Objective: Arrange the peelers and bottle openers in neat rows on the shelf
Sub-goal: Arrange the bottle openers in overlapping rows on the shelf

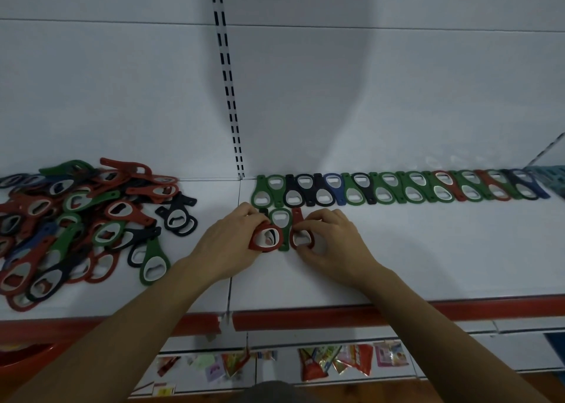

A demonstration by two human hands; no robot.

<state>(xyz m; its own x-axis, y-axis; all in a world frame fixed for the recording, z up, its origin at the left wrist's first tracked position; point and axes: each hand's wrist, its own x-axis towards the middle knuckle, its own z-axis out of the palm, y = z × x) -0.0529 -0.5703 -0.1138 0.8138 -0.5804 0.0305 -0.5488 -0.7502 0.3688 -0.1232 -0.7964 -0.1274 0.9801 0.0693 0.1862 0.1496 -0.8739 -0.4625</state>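
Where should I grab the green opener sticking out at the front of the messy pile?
Probably pinch the green opener by its wide ring end, coming from the front right: that end lies flat on bare shelf, while its thin handle points back into the pile.

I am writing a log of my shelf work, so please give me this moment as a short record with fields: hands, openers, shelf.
Left hand: grips a red opener, tilted up off the shelf
Right hand: pinches a second red opener lying flat
Between them: green opener, flat
Back row: one line of green, black, blue and red openers along the back wall
Unsorted pile: many openers on the left part of the shelf
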